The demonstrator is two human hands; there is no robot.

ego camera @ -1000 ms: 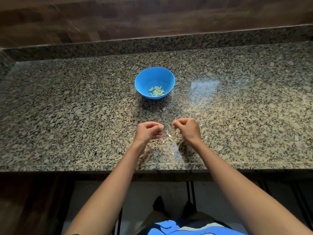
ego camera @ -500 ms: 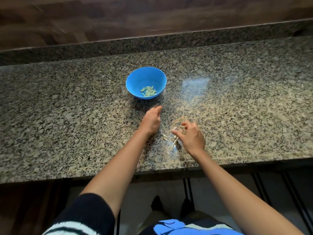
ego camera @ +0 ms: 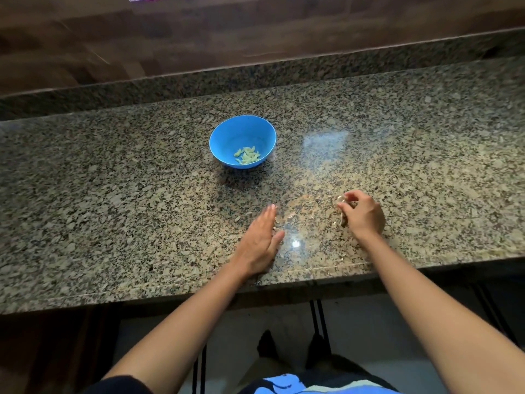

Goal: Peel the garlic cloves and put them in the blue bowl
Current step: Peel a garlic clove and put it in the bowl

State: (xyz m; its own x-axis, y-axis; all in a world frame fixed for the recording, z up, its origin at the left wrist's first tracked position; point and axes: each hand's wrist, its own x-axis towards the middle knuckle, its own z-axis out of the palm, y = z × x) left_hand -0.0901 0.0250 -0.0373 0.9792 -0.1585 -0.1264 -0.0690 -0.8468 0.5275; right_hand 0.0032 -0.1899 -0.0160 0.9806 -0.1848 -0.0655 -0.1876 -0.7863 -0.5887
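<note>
at the bottom edge a blue and pale garment (ego camera: 284, 384) shows, and just past it 2 dark feet (ego camera: 267, 345) stand on a light floor under the counter's overhang. both bare forearms reach up over the front edge of the speckled granite countertop (ego camera: 113, 194).

the left hand (ego camera: 260, 241) lies palm down, low over or on the stone near the front edge, its fingers straight and pressed together, thumb out to the side, holding nothing. whether the palm touches the stone cannot be told. a few pale skin scraps (ego camera: 285, 216) lie on the granite just beside its fingertips.

to the right and apart from it, the right hand (ego camera: 365, 218) is curled, thumb and fingertips pinching a pale garlic piece (ego camera: 341, 201); whether it is clove or only skin cannot be told.

farther back, left of centre, the blue bowl (ego camera: 227, 132) sits upright on the counter, well apart from both hands. a small heap of peeled cloves (ego camera: 247, 156) lies in its bottom.

behind runs a low granite upstand (ego camera: 199, 82), then a wooden wall (ego camera: 255, 29).
</note>
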